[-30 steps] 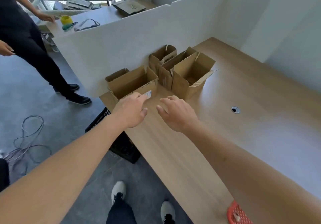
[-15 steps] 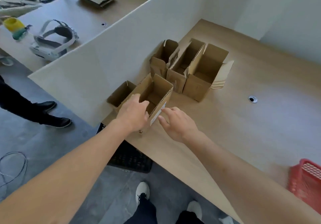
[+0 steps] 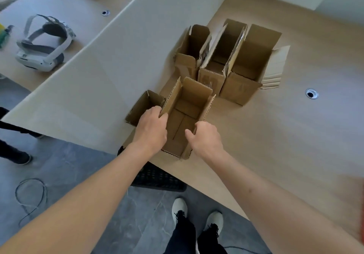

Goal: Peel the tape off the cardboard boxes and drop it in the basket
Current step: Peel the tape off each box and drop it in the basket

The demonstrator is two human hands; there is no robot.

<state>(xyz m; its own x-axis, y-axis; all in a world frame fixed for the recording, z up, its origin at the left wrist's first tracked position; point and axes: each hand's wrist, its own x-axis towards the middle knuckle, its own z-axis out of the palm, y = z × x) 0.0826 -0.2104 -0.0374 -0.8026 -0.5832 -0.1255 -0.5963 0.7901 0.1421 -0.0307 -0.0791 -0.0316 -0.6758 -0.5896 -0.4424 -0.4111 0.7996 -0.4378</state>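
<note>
An open cardboard box (image 3: 187, 111) stands at the near left corner of the wooden table (image 3: 285, 135), its top flaps up. My left hand (image 3: 150, 128) grips its left wall, thumb inside. My right hand (image 3: 204, 137) grips its right wall, thumb inside the box. A smaller open box (image 3: 141, 108) stands just left of it. Three more open boxes (image 3: 222, 56) stand in a row farther back against the white partition. No tape shows plainly from here. A blurred red edge of the basket (image 3: 361, 204) shows at the right border.
A white partition (image 3: 110, 56) runs along the table's left side. Beyond it, a headset (image 3: 43, 42) lies on another desk. A black crate (image 3: 157, 177) sits on the floor under the table's edge, cables (image 3: 29, 196) lie at left, and another person's legs (image 3: 11, 131) stand nearby.
The view has tilted down and moved closer. Both hands have gone from reaching toward the near box to gripping its two side walls, and the box sits nearer the table's edge.
</note>
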